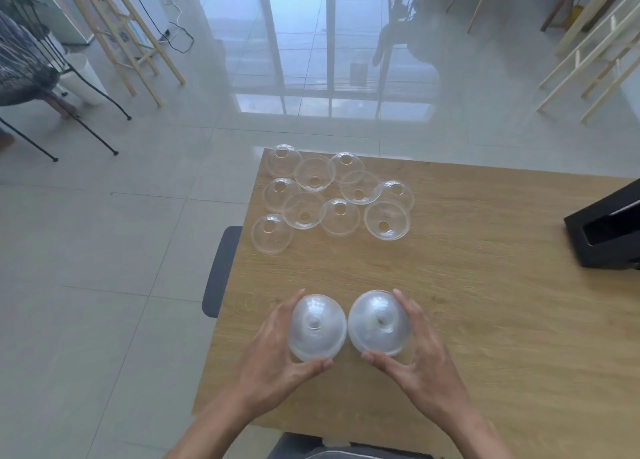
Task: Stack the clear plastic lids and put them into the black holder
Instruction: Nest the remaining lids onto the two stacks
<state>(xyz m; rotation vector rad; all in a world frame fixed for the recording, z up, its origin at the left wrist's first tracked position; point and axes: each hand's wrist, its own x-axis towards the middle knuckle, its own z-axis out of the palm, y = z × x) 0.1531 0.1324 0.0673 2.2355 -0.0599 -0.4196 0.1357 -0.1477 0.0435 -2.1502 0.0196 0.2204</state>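
Note:
Two stacks of clear dome lids stand side by side near the table's front edge. My left hand (277, 358) cups the left stack (317, 327) from its left side, thumb under its near rim. My right hand (419, 361) cups the right stack (377, 323) from its right side. Several loose clear lids (332, 195) lie scattered at the table's far left corner, some dome up, some dome down. The black holder (609, 230) sits at the table's right edge, partly cut off by the frame.
The wooden table (485, 320) fills the right half of the view. A dark chair back (218, 271) stands against its left edge. Beyond lie a tiled floor, wooden stools (128, 39) and chairs at the far left and right.

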